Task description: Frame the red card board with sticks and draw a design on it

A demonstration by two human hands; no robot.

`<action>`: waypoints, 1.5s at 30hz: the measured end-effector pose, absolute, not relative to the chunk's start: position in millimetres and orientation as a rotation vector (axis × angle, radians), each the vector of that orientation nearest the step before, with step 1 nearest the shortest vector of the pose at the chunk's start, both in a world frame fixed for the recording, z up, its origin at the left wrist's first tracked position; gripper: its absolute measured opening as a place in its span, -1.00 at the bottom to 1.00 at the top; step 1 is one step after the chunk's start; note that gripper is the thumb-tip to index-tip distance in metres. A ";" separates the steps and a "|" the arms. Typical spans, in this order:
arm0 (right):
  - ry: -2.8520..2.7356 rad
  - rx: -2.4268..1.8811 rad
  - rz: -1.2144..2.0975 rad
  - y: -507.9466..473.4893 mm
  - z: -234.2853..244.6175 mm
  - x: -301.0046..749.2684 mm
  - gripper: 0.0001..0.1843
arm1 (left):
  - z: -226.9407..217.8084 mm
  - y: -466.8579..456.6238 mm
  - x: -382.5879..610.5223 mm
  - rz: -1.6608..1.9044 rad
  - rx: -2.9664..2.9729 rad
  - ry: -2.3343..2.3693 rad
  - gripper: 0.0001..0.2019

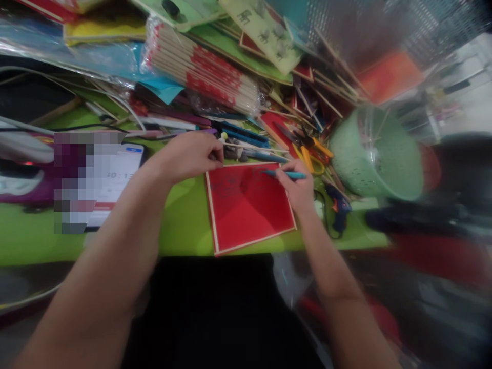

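A red board with pale strips along its edges lies on the green tabletop. Dark drawn lines, too blurred to read, run across its upper part. My right hand is closed around a teal pen, its tip over the drawn lines near the board's top right. At the board's upper left corner is my left hand, fingers curled and thumb bent in; anything between them is hidden. Just beyond it lie pens and a blue utility knife.
A phone lies left of the board. To the right are orange-handled scissors, a blue glue gun and a green basket. Wrapped wooden sticks and coloured sheets pile up at the back. The green table's front edge is close to my body.
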State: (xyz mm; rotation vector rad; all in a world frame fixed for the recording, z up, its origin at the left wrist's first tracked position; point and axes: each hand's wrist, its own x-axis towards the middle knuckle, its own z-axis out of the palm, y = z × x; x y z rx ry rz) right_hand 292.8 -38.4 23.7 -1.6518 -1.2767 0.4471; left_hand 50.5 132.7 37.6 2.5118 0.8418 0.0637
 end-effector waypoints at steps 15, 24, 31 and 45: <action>-1.257 -1.654 0.449 -39.8 24.0 294.5 -0.85 | 38.8 131.5 50.5 0.075 2.516 0.842 -0.75; -1.212 -1.609 0.500 -40.9 27.1 292.8 -0.86 | 38.3 131.7 51.0 0.092 2.504 0.839 -0.75; -1.243 -1.650 0.550 -39.6 25.8 290.7 -0.85 | 36.9 132.5 50.3 0.085 2.524 0.831 -0.73; -1.297 -1.675 0.540 -39.9 27.0 286.4 -0.84 | 37.7 131.5 51.0 0.092 2.528 0.841 -0.77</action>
